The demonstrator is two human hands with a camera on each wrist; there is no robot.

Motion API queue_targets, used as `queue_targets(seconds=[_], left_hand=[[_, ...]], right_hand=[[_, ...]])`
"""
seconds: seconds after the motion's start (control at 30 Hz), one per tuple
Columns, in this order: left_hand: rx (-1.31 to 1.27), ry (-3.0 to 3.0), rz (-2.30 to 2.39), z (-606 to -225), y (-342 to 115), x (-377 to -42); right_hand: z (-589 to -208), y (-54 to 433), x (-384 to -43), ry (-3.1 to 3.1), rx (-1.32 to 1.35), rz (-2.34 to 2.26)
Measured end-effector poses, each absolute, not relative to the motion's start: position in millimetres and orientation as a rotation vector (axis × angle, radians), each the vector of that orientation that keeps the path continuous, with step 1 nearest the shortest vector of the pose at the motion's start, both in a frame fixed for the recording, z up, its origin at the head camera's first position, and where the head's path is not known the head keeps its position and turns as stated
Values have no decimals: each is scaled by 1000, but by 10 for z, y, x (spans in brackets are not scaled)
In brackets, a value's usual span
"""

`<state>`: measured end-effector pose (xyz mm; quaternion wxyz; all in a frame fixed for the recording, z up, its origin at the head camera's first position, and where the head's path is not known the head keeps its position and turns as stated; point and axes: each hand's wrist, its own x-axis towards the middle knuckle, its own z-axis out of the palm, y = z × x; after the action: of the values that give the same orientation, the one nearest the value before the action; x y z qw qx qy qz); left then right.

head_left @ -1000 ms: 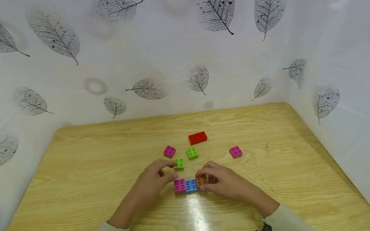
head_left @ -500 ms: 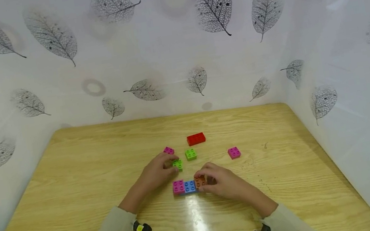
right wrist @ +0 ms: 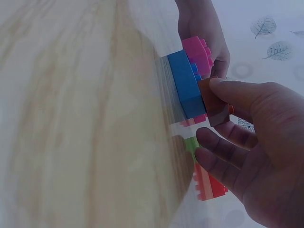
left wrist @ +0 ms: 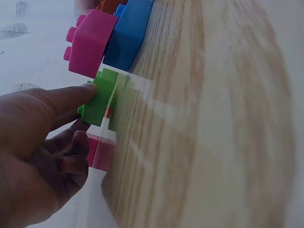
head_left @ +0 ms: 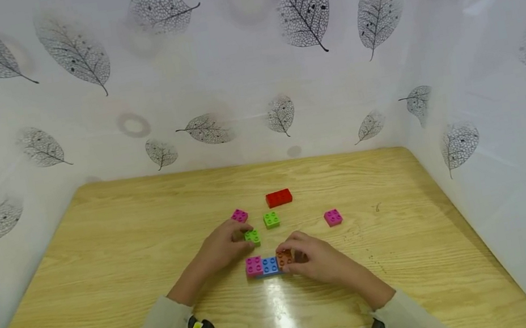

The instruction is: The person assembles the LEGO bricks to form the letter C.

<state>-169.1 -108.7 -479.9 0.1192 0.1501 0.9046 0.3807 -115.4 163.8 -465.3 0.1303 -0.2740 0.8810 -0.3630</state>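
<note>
My left hand [head_left: 224, 244] pinches a lime green toy building brick [head_left: 252, 238] between thumb and finger, just behind the joined bricks. In the left wrist view, that green brick [left wrist: 97, 99] is close to the tabletop, with its reflection beside it. A long blue brick [head_left: 270, 266] lies on the table with a pink brick [head_left: 254, 266] on its left end. On its right end sits an orange-brown brick [head_left: 284, 258], which my right hand [head_left: 321, 258] pinches by its sides. The right wrist view shows the thumb on the orange-brown brick [right wrist: 213, 102], with other fingers loosely bent.
Behind the hands lie a second green brick [head_left: 271, 220], a small pink brick [head_left: 239, 216] and a long red brick [head_left: 279, 198]. Another pink brick [head_left: 333, 217] is farther right. The wooden table [head_left: 146, 211] meets leaf-patterned white sheeting [head_left: 228, 77] at the back and sides.
My left hand has moved away from the pink brick on the blue one to the green brick and taken hold of it, shifting it slightly nearer. The right hand keeps its grip.
</note>
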Motion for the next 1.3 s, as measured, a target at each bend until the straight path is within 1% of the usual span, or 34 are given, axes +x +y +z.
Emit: queue_targets(seconds=[0.23, 0.6, 0.9, 1.3], left_hand=[[466, 2645, 1168, -4720, -1163, -1583], [495, 2487, 1365, -4562, -1266, -1333], [564, 2490, 1303, -4560, -1245, -1188], [670, 2482, 1307, -4542, -1250, -1114]], right_hand=[[-4667, 1650, -1155, 2564, -805, -1049], [-4664, 1637, -1169, 2560, -793, -1039], [-4676, 1631, -1168, 2556, -787, -1042], [-4640, 1620, -1152, 2563, -778, -1044]])
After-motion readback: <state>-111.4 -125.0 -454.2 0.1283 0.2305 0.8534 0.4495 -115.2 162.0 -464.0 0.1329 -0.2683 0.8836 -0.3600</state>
